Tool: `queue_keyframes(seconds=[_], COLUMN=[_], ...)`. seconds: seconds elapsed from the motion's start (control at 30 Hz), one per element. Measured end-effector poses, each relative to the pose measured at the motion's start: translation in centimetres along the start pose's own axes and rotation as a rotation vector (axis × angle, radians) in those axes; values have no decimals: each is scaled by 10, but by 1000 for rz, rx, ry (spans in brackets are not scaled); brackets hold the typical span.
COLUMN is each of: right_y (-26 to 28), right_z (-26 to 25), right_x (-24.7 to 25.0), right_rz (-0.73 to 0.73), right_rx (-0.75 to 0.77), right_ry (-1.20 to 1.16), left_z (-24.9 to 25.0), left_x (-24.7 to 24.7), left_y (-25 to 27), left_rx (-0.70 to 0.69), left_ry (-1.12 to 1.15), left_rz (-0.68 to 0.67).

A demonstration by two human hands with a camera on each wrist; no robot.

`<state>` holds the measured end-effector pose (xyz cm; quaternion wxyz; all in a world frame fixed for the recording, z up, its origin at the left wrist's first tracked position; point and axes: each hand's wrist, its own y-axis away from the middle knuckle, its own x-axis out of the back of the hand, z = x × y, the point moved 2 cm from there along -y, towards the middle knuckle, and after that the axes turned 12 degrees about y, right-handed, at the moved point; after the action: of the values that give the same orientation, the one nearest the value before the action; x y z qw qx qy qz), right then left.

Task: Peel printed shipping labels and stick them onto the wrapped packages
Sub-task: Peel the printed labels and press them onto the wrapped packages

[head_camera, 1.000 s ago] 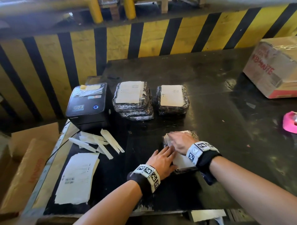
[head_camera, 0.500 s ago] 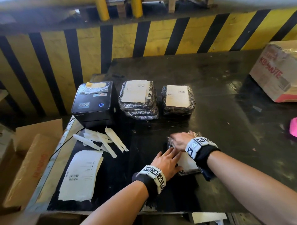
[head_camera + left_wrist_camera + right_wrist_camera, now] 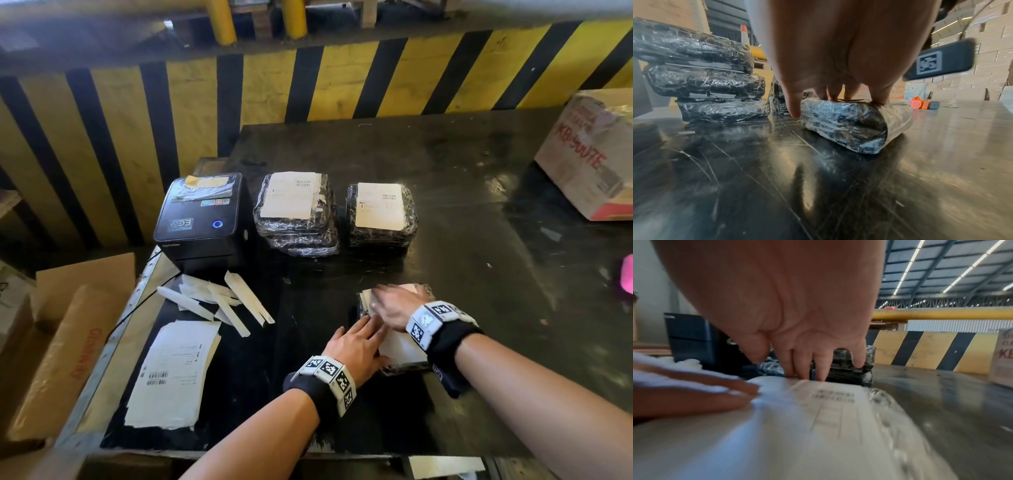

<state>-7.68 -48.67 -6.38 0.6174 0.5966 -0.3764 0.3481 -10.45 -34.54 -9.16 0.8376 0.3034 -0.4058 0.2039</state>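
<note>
A black package wrapped in clear film (image 3: 406,367) (image 3: 849,123) lies near the front of the dark table, with a white shipping label (image 3: 399,347) (image 3: 818,415) on its top. My left hand (image 3: 359,344) (image 3: 838,91) presses flat fingers on the label's near left part, thumb down the package's side. My right hand (image 3: 394,305) (image 3: 807,366) lies flat across the label's far edge, fingertips down. Two stacks of labelled wrapped packages (image 3: 296,212) (image 3: 382,214) stand behind. A pile of printed label sheets (image 3: 174,373) lies at the front left.
A black label printer (image 3: 202,219) stands at the back left, with peeled backing strips (image 3: 222,305) in front of it. A cardboard box (image 3: 589,154) sits at the far right, a pink object (image 3: 627,279) at the right edge. Brown cartons (image 3: 68,342) stand left of the table.
Both hands stay pressed on the label; the right hand has slid slightly along its far edge and the left fingers have crept further onto the label.
</note>
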Motion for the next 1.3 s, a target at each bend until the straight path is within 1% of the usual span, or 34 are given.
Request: queue_keyframes(seconds=[0.1, 0.2, 0.27, 0.33, 0.4, 0.47, 0.53, 0.6, 0.7, 0.83, 0.87, 0.93, 1.03, 1.1, 1.17, 1.3], right_y=[9, 10, 7, 6, 8, 15, 26, 36, 47, 40, 38, 35, 38, 43, 48, 55], right_z=[27, 55, 56, 45, 28, 12, 7, 13, 29, 27, 21, 4, -12, -4, 15, 44], right_x=[-16, -14, -2, 8, 11, 3, -11, -26, -38, -25, -19, -14, -22, -32, -39, -35], right_rz=[43, 18, -14, -3, 21, 11, 21, 57, 52, 73, 82, 97, 76, 83, 87, 50], right_rx=[-72, -168, -204, -184, -97, -8, 29, 17, -16, -67, -63, -4, 78, 77, 49, -20], right_ry=[-16, -21, 9, 33, 49, 38, 22, 23, 43, 1, -13, -29, -20, 9, 26, 32], left_z=[1, 1, 1, 1, -1, -4, -8, -10, -10, -8, -8, -6, -3, -3, -2, -1], left_x=[0, 0, 1, 1, 1, -1, -4, -7, -12, -14, -13, -12, -12, -13, -14, -18], left_y=[1, 2, 2, 1, 0, 1, 6, 12, 19, 26, 26, 27, 27, 27, 28, 28], left_rx=[15, 23, 24, 15, -8, -39, -60, -69, -62, -49, -51, -48, -26, -13, -8, -1], left_ry=[2, -4, -13, -18, -22, -38, -73, -83, -64, -54, -56, -74, -60, -47, -50, -61], left_rz=[-16, -25, -28, -29, -22, -18, -3, 19, 23, 23, 18, 11, 15, 15, 17, 28])
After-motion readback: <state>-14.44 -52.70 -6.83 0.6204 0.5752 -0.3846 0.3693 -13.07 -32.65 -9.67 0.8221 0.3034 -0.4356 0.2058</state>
